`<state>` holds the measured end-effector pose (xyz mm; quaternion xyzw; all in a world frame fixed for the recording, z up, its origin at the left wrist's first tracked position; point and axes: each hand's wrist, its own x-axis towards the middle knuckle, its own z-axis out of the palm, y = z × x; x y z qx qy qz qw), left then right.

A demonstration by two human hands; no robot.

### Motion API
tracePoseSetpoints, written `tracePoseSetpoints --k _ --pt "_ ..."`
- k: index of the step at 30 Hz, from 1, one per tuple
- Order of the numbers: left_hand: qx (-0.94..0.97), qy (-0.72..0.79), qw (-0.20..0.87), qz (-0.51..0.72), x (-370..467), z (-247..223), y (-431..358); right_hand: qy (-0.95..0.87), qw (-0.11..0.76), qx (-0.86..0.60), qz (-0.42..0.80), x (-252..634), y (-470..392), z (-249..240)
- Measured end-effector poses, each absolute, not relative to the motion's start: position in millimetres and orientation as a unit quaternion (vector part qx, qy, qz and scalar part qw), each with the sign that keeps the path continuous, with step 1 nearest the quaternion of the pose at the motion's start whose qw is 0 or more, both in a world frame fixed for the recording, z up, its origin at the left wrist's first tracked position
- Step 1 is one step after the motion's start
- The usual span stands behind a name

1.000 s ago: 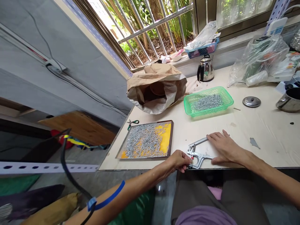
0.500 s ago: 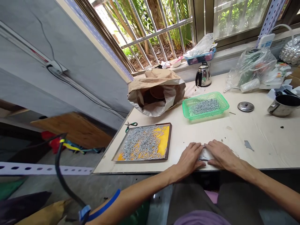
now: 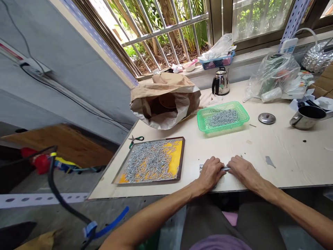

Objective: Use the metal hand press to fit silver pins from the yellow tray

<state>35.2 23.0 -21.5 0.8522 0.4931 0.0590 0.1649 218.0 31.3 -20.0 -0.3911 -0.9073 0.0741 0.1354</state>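
Near the table's front edge, my left hand (image 3: 211, 173) and my right hand (image 3: 243, 171) are side by side, a small gap between them. Both have closed fingers on a small, thin grey strip (image 3: 225, 168) that bridges the gap; what it is cannot be made out. Part of a small flat piece with dark marks (image 3: 201, 168) shows left of my left hand. Further left lies a shallow tray (image 3: 182, 158) with a yellow bottom, covered with small metal screw-like pieces. A green plastic basket (image 3: 201, 126) beyond my hands holds more of them.
Green-handled scissors (image 3: 135, 139) lie behind the tray. A large open paper bag (image 3: 166, 100) stands at the back left. A kettle (image 3: 222, 81), a metal lid (image 3: 266, 118), a metal pot (image 3: 307, 118) and plastic bags (image 3: 275, 76) are further back and right.
The view has shifted, so the table things sit further left. My fingers have closed in on the thin strip, and the pale flat piece between my hands is now mostly covered.
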Motion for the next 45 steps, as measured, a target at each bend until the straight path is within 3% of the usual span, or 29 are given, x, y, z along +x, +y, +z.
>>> tracePoseSetpoints --k 3,9,17,25,30,34,36,38,40,45 --pt "0.850 0.496 0.161 0.070 35.3 -20.8 22.7 -0.912 0.121 -0.384 0.082 220.3 37.7 -17.2" --pt "0.757 0.600 0.148 0.211 -8.2 -6.6 0.9 -0.911 0.116 -0.378 0.115 231.6 43.9 -10.6" --pt "0.620 0.735 0.271 0.042 -31.2 5.0 3.5 -0.915 0.151 -0.364 0.085 206.0 12.2 -21.3" --pt "0.626 0.675 0.388 -0.037 -20.0 10.8 33.4 -0.900 0.209 -0.381 0.024 197.6 8.2 -33.7" --pt "0.672 0.645 0.363 0.017 -22.0 19.3 49.4 -0.889 0.238 -0.390 0.026 197.1 7.3 -34.9" --pt "0.632 0.693 0.332 0.105 -26.7 64.9 83.7 -0.883 0.274 -0.382 0.020 196.9 6.6 -38.1" --pt "0.660 0.690 0.207 0.213 -37.7 91.5 99.4 -0.881 0.290 -0.374 0.024 197.5 7.2 -39.8" --pt "0.675 0.692 0.070 0.248 -53.8 108.1 107.2 -0.877 0.308 -0.367 0.032 198.4 8.5 -42.1" --pt "0.678 0.712 0.009 0.185 -71.2 109.0 105.0 -0.874 0.326 -0.359 0.035 198.9 10.1 -45.3" --pt "0.651 0.758 0.047 0.006 -104.1 61.1 80.3 -0.872 0.345 -0.346 0.033 198.8 12.5 -53.1"
